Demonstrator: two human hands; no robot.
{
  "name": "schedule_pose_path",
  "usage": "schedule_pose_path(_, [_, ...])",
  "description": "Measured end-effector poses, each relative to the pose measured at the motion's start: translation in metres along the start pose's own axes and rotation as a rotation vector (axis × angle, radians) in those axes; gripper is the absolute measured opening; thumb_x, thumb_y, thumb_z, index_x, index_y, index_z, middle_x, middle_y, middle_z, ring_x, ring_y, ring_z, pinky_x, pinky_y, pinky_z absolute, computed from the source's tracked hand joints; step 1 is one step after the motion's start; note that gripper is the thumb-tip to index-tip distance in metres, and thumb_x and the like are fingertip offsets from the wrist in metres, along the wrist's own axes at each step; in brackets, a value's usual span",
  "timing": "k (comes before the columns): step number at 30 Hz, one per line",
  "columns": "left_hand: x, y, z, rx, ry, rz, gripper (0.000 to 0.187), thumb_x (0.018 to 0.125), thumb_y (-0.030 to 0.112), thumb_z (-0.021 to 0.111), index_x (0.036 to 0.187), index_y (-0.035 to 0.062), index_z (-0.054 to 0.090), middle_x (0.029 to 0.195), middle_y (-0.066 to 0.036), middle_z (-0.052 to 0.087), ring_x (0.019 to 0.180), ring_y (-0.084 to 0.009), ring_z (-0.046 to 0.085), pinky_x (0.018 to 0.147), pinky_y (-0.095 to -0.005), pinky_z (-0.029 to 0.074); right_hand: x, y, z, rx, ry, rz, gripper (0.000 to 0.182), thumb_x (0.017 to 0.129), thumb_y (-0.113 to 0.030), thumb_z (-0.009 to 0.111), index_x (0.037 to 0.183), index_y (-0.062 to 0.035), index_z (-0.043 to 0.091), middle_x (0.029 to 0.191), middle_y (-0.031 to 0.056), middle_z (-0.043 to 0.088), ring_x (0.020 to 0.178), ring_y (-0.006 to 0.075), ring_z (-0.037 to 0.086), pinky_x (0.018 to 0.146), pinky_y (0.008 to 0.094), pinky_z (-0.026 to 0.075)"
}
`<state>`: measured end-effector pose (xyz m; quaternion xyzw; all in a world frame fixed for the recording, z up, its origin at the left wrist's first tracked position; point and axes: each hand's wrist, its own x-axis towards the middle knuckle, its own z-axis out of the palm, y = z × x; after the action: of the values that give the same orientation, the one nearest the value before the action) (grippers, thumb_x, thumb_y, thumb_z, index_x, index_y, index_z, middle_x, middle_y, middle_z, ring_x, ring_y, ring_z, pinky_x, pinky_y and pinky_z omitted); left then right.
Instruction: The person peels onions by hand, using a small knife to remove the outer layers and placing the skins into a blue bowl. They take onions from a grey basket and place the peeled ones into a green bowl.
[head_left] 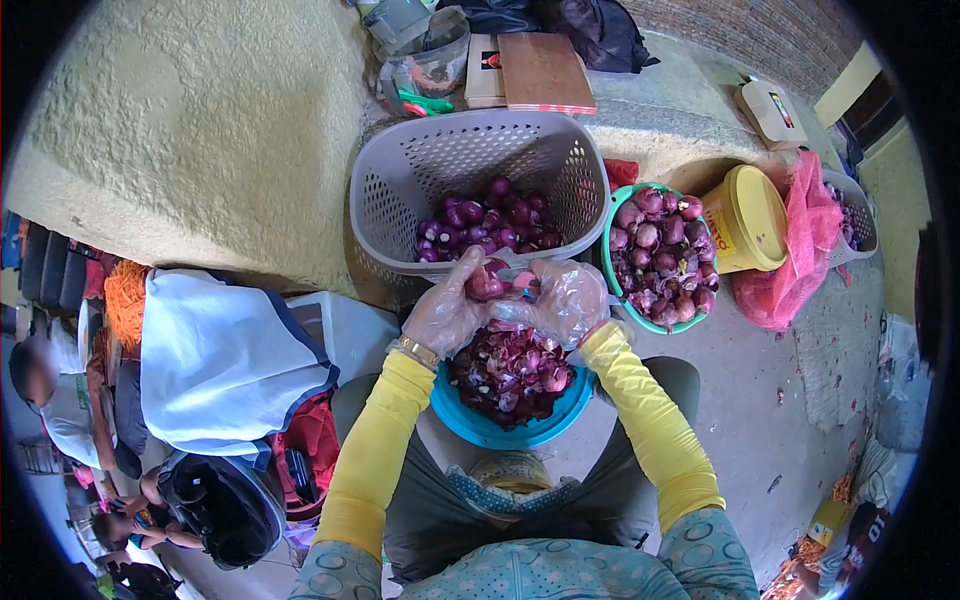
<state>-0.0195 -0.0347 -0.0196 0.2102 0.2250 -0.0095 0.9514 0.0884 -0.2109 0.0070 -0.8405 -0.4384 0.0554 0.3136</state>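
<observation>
In a clear plastic glove, my left hand (443,312) is closed around a red onion (486,281). My right hand (570,300), gloved the same way, is closed close beside it, on a small pinkish and blue thing (525,284) that I cannot make out. Both hands are above a blue basin (463,432) heaped with onion skins (508,375). Just beyond them stands a grey perforated basket (400,170) with shiny peeled red onions (490,220) in its bottom. A green-rimmed tub (608,262) to the right holds red onions with dry skins (662,250).
A yellow lidded bucket (752,220) and a pink mesh sack (790,255) stand right of the tub. Wooden boards (545,72) lie on the ledge behind the basket. A white cloth (225,360) drapes over things at left. Other people are at the far left and lower right.
</observation>
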Motion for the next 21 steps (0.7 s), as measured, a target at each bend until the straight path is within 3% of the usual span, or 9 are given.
schedule_pose_path(4, [0.001, 0.002, -0.003, -0.014, -0.093, -0.023, 0.036, 0.107, 0.031, 0.057, 0.128, 0.0028, 0.060, 0.123, -0.012, 0.067, 0.107, -0.0233, 0.067, 0.093, -0.0439, 0.059, 0.001, 0.002, 0.002, 0.000, -0.019, 0.025, 0.071, 0.069, -0.078, 0.075, 0.082, -0.0079, 0.071, 0.065, 0.0150, 0.066, 0.062, 0.0364, 0.066, 0.062, 0.0448, 0.053])
schedule_pose_path(7, [-0.002, -0.002, 0.003, 0.015, -0.046, 0.028, 0.038, 0.107, 0.031, 0.056, 0.131, 0.0022, 0.059, 0.123, -0.011, 0.067, 0.111, -0.0223, 0.066, 0.091, -0.0402, 0.058, 0.002, -0.004, -0.004, 0.005, -0.033, 0.059, 0.064, 0.069, -0.073, 0.078, 0.085, -0.0116, 0.076, 0.068, 0.0146, 0.069, 0.067, 0.0361, 0.071, 0.065, 0.0467, 0.056])
schedule_pose_path(20, [0.007, -0.005, -0.016, -0.005, -0.041, 0.032, 0.035, 0.106, 0.031, 0.060, 0.127, 0.0029, 0.061, 0.113, -0.008, 0.066, 0.105, -0.0177, 0.063, 0.088, -0.0387, 0.056, 0.000, -0.001, 0.001, 0.063, -0.058, 0.015, 0.060, 0.080, -0.070, 0.071, 0.089, -0.0115, 0.079, 0.069, 0.0180, 0.068, 0.066, 0.0398, 0.066, 0.064, 0.0470, 0.054])
schedule_pose_path(21, [0.011, -0.003, -0.024, -0.098, -0.222, 0.000, 0.033, 0.106, 0.031, 0.059, 0.125, 0.0038, 0.061, 0.112, -0.008, 0.066, 0.106, -0.0185, 0.064, 0.091, -0.0398, 0.056, 0.000, 0.000, 0.003, 0.016, -0.063, 0.011, 0.059, 0.080, -0.070, 0.071, 0.087, -0.0118, 0.078, 0.069, 0.0178, 0.068, 0.066, 0.0396, 0.066, 0.064, 0.0471, 0.054])
